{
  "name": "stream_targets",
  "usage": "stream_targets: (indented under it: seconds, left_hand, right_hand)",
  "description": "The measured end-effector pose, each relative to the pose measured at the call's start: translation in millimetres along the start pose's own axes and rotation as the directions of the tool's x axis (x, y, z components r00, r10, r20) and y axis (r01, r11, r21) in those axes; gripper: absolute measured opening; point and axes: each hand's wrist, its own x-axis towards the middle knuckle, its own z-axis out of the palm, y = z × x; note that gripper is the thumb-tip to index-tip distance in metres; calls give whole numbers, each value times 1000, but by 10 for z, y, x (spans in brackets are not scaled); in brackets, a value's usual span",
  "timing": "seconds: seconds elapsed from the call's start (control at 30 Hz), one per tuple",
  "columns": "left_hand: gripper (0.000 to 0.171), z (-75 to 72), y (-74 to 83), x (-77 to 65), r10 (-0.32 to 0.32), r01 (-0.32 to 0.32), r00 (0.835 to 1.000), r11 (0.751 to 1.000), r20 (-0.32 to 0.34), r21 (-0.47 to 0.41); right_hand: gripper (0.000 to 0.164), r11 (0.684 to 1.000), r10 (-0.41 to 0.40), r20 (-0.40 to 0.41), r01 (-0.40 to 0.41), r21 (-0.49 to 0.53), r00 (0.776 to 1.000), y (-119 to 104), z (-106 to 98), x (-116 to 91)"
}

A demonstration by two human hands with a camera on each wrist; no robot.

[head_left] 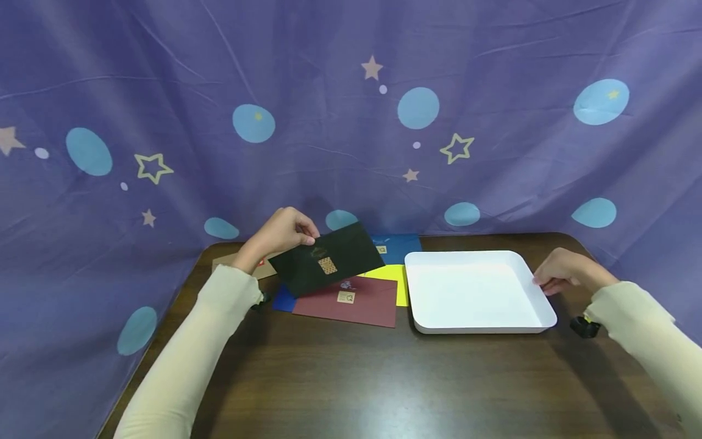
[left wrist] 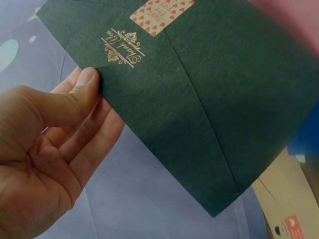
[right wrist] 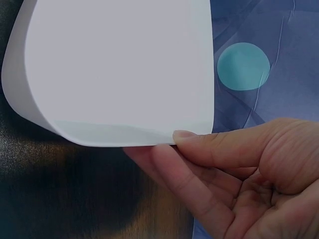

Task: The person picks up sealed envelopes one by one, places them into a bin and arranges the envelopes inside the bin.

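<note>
Between thumb and fingers, my left hand [head_left: 286, 231] pinches the top edge of a dark green envelope [head_left: 347, 251], tilted above other envelopes. In the left wrist view the green envelope [left wrist: 179, 99] shows gold "Thank You" lettering and a heart-patterned "Just for you" sticker [left wrist: 160, 16]. My right hand [head_left: 565, 272] pinches the right rim of a white rectangular tray [head_left: 474, 292]; the right wrist view shows the thumb over the rim and fingers beneath. Nothing lies in the tray. Under the green envelope is a maroon envelope [head_left: 367, 311], partly covered.
Around the maroon envelope lie a yellow envelope [head_left: 401, 286], a blue envelope [head_left: 406, 245] at the back, a darker blue corner [head_left: 283, 300] and a brown kraft envelope [head_left: 267, 270]. A purple patterned curtain [head_left: 329, 122] hangs behind the wooden table [head_left: 351, 378].
</note>
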Motion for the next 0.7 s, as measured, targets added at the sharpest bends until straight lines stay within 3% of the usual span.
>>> stream_targets:
  seconds: [0.7]
  left_hand:
    - [4,124,373,242,47,-46,999,997,1,-69]
  right_hand:
    - [21,999,25,13,-25,-23,1000,29,-17,-10]
